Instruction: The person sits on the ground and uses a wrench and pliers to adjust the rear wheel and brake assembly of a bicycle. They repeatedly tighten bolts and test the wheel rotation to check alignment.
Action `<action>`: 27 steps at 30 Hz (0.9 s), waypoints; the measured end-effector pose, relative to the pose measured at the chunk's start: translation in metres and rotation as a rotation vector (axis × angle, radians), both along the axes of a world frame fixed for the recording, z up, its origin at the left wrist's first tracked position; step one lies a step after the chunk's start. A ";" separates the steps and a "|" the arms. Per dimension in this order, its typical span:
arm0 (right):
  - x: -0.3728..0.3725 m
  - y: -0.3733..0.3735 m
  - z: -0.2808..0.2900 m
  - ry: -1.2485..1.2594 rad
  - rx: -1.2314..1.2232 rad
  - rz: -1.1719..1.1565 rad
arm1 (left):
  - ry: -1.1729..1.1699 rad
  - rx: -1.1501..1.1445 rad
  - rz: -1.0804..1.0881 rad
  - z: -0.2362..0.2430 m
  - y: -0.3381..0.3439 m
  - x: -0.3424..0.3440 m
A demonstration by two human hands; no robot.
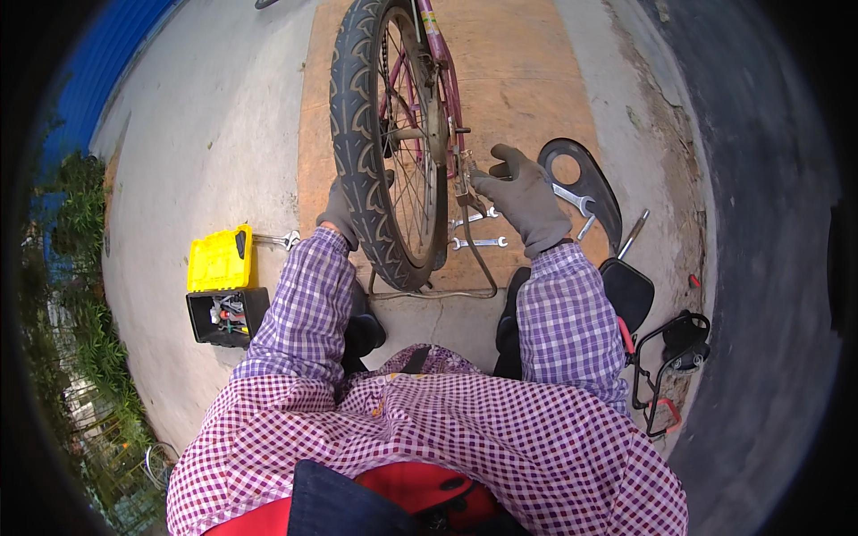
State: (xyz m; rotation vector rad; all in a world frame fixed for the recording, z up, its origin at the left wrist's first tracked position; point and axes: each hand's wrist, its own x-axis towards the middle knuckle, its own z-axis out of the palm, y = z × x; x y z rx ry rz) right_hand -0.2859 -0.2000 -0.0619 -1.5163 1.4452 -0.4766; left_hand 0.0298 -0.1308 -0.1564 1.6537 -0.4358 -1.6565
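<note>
A bicycle wheel with a black knobbly tyre [362,152] stands upright in front of me on a purple-framed bicycle [454,98]. My left hand [338,214], in a grey glove, is at the tyre's left side; the tyre hides most of its fingers. On the right, my gloved right hand [527,201] has its thumb and fingers bent at a small metal bracket [466,174] beside the axle. What lies between those fingertips is too small to make out. Below the wheel, a bent metal stand [487,272] reaches the ground.
Open-end wrenches [480,243] lie right of the wheel. A black chain guard [601,183] with another wrench [572,196] lies farther right, near a metal rod [634,234] and a black frame with red parts [657,366]. At left sits a black toolbox [201,320] with a yellow lid [214,261].
</note>
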 end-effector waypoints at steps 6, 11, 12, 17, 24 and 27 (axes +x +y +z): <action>-0.034 0.023 0.028 -0.080 0.004 -0.217 | -0.933 -0.299 -0.432 0.032 0.018 -0.014; -0.053 0.062 0.041 -0.290 -0.083 -0.433 | -0.740 -0.322 -0.007 0.080 0.065 -0.030; -0.059 0.070 0.041 -0.346 -0.124 -0.456 | -0.747 -0.358 0.053 0.092 0.082 -0.034; -0.080 0.103 0.035 -0.192 -0.097 -0.545 | -0.751 -0.305 0.133 0.143 0.171 -0.040; -0.093 0.124 0.040 -0.279 -0.043 -0.723 | -0.735 -0.359 0.226 0.185 0.267 -0.027; -0.093 0.129 0.040 -0.374 -0.010 -0.693 | -0.850 -0.369 0.195 0.196 0.278 -0.025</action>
